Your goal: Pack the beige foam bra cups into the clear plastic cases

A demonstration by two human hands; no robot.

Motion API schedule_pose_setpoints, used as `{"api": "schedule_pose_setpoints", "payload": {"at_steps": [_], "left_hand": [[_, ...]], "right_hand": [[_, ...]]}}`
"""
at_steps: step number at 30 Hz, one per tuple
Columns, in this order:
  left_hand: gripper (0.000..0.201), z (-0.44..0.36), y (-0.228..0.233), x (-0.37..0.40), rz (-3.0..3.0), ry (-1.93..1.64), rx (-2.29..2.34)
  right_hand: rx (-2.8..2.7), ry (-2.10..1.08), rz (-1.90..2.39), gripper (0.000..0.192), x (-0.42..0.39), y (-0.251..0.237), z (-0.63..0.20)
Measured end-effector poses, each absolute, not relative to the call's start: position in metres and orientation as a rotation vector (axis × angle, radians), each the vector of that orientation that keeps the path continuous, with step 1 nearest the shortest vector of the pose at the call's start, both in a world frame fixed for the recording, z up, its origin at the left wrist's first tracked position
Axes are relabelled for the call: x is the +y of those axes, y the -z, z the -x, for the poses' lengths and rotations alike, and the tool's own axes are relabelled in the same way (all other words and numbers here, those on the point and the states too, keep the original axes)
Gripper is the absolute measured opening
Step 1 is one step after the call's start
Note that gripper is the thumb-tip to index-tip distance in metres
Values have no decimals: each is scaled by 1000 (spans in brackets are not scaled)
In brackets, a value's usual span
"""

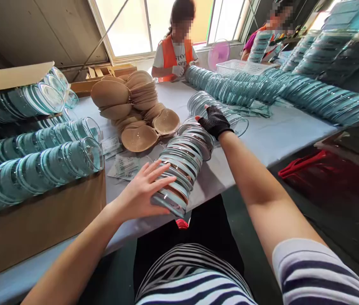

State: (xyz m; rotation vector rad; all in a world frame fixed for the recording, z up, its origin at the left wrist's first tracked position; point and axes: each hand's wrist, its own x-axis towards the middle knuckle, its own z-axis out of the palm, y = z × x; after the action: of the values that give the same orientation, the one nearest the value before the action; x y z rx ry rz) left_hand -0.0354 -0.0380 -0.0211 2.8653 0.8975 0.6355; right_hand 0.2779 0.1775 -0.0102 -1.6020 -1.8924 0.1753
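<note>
A row of clear, round plastic containers (182,169), nested on their sides, lies on the table in front of me. My left hand (147,192) rests against its near end, bare, fingers stretched out and spread. Farther up, my right hand (214,122), in a black fingerless mesh glove, lies over the containers where this row meets another row of clear containers (200,101). Its visible fingers are extended and apart; its underside is hidden. Left of the row sit tan moulded cups (139,137) in piles, with printed paper slips (126,165) near them.
A cardboard box (45,228) at the left holds rows of nested containers (39,169). Long container rows (309,97) cross the table's right side. Across the table, a person in an orange vest (169,55) handles containers. A white basket (243,67) stands behind.
</note>
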Motion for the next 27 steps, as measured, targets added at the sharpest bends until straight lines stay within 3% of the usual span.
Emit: {"api": "schedule_pose_setpoints", "payload": {"at_steps": [3, 9, 14, 16, 19, 21, 23, 27], "left_hand": [[70, 33, 29, -48, -2730, -624, 981], [71, -6, 38, -82, -2661, -668, 1276], [90, -13, 33, -109, -2597, -488, 1059], [88, -3, 22, -107, -2491, -408, 929], [66, 10, 4, -68, -2242, -508, 768], [55, 11, 3, -15, -2097, -858, 849], [58, 3, 15, 48, -1947, -1158, 1009], [61, -22, 58, 136, -1468, -1238, 1113]], "right_hand": [[-1904, -463, 1646, 50, 201, 21, -269], [-1934, -772, 1382, 44, 200, 32, -250], [-2022, -941, 1269, 40, 186, 32, -250], [-2044, -929, 1262, 40, 178, 33, -248], [-2023, -959, 1266, 41, 170, 35, -239], [-2002, -1077, 1228, 46, 167, 34, -231], [-1938, -1182, 1113, 52, 164, 34, -227], [-1395, -1177, 1051, 70, 149, 49, -240]]}}
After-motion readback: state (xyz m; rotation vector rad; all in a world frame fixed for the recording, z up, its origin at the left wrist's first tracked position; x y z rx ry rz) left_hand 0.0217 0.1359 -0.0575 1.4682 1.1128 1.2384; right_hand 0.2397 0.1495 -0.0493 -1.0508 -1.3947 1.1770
